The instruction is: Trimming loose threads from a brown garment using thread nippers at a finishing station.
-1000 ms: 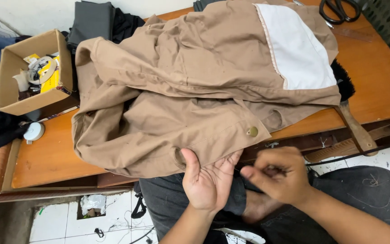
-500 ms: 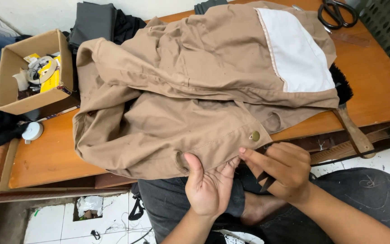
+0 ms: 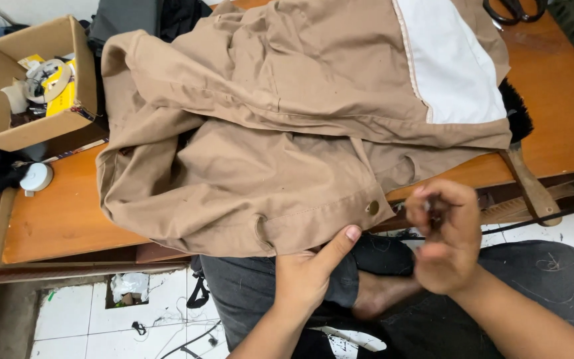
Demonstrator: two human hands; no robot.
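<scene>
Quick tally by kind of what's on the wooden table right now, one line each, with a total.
Tan garment: 1
Cardboard box: 1
Scissors: 1
Brush with wooden handle: 1
Small white round object: 1
Dark folded cloth: 1
Total: 6
The left hand presses the garment's waistband; the right hand pinches something too small to identify.

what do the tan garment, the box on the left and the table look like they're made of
Garment: matte woven cloth, likely cotton twill, by its soft creases and stitched seams. Box: plain brown cardboard, with raw open flaps. Table: orange-brown wood with a smooth, probably varnished top; faint sheen.
</scene>
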